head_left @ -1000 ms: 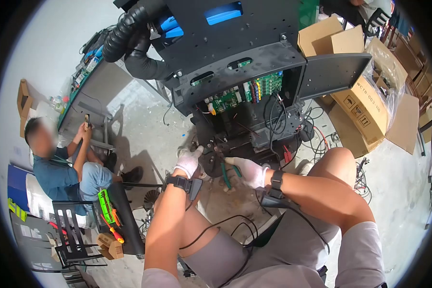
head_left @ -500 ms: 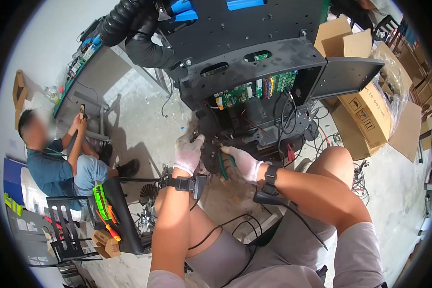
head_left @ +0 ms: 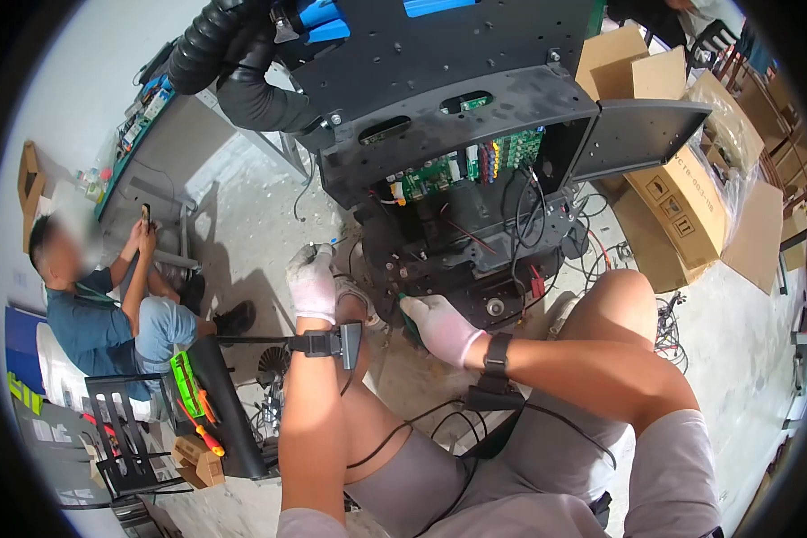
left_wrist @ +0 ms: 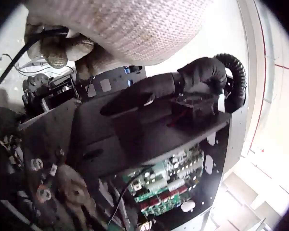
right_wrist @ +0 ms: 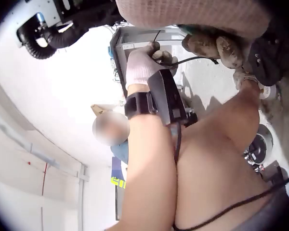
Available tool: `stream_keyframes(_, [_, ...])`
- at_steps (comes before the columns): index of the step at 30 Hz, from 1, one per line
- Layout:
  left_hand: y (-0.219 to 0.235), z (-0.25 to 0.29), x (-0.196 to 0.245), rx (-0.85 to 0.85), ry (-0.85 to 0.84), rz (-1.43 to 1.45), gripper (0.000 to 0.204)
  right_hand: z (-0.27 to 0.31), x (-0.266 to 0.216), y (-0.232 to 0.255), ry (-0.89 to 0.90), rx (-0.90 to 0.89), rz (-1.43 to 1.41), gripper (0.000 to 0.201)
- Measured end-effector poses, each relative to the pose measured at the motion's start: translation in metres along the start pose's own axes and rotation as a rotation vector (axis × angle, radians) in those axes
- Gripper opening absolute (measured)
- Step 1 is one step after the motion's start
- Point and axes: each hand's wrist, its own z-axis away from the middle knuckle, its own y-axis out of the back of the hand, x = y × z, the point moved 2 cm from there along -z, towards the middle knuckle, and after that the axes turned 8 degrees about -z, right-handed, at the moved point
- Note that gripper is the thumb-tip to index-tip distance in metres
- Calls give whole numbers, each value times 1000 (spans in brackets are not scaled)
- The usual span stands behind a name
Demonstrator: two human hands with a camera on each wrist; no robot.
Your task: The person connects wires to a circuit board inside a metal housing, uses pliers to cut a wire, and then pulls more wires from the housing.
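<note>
Below the open machine cabinet [head_left: 475, 170], my gloved left hand [head_left: 312, 282] has its fingers curled around a thin black cable [right_wrist: 180, 60]. Just beside it, my right hand [head_left: 439, 327] closes around green-handled pliers [head_left: 410, 309], low against the machine's base near the hanging wires [head_left: 520, 224].

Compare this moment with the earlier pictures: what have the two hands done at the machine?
The left hand has drawn back left from the machine's lower frame and now grips a thin black cable. The right hand has moved down and left; the green-handled pliers, plainly seen in it earlier, are now mostly hidden under it. The open machine, its circuit boards and the seated person stayed put.
</note>
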Motion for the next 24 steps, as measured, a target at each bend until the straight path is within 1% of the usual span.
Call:
stream_keyframes(1, [3, 3, 4, -37, 140, 189, 18, 3, 2, 1, 108, -49, 14, 44])
stream_keyframes(2, [0, 0, -6, -120, 90, 98, 21, 5, 5, 4, 84, -53, -75, 42])
stream_keyframes(3, [1, 6, 1, -121, 92, 95, 21, 7, 6, 7, 82, -54, -78, 42])
stream_keyframes(5, [-5, 24, 22, -509, 83, -130, 26, 8, 9, 19, -71, -20, -180, 39])
stream_keyframes(6, [-8, 28, 24, -658, 28, -237, 34, 8, 5, 26, -5, -11, 17, 36])
stream_keyframes(7, [-9, 33, 25, -662, 27, -237, 34, 10, 3, 33, -6, -8, 15, 36])
stream_keyframes(9, [-14, 47, 26, -845, 1, -325, 39, 13, 0, 44, 42, 9, 172, 35])
stream_keyframes(10, [-16, 50, 27, -868, 17, -386, 41, 23, -11, 46, 8, 5, 259, 39])
stream_keyframes(11, [-17, 51, 22, -867, 19, -387, 41, 20, -5, 53, 7, 2, 258, 39])
stream_keyframes(12, [-21, 52, 12, -858, -39, -433, 39, 14, 6, 63, 25, -7, 358, 41])
stream_keyframes(13, [-26, 54, 1, -849, -97, -477, 38, 15, 5, 65, 42, -17, 459, 43])
stream_keyframes(14, [-31, 56, -10, -849, -96, -478, 38, 21, 7, 70, -23, -15, 421, 48])
stream_keyframes(15, [-37, 59, -21, -821, -131, -531, 36, 20, 15, 79, -24, -18, 421, 48])
stream_keyframes(16, [-40, 63, -25, -792, -165, -584, 35, 16, 23, 88, 54, -76, 568, 47])
stream_keyframes(17, [-44, 67, -30, -788, -161, -586, 35, 12, 32, 94, 135, -137, 715, 47])
stream_keyframes(18, [-48, 73, -30, -779, -213, -601, 34, 30, 15, 88, 9, -77, 578, 45])
stream_keyframes(19, [-53, 78, -30, -770, -264, -616, 33, 43, 0, 85, 9, -83, 580, 45])
stream_keyframes(20, [-61, 82, -29, -849, -194, -517, 34, 54, -9, 82, -32, -150, 605, 44])
stream_keyframes(21, [-67, 84, -23, -847, -188, -516, 34, 60, -12, 81, -75, -218, 630, 43])
stream_keyframes(22, [-73, 88, -7, -853, -445, -469, 34, 61, -7, 83, 316, -299, 793, 40])
stream_keyframes(23, [-80, 92, 9, -846, -702, -418, 33, 62, -1, 92, 314, -306, 796, 40])
stream_keyframes(24, [-92, 96, 23, -890, -510, -367, 35, 75, -18, 88, 222, -354, 716, 38])
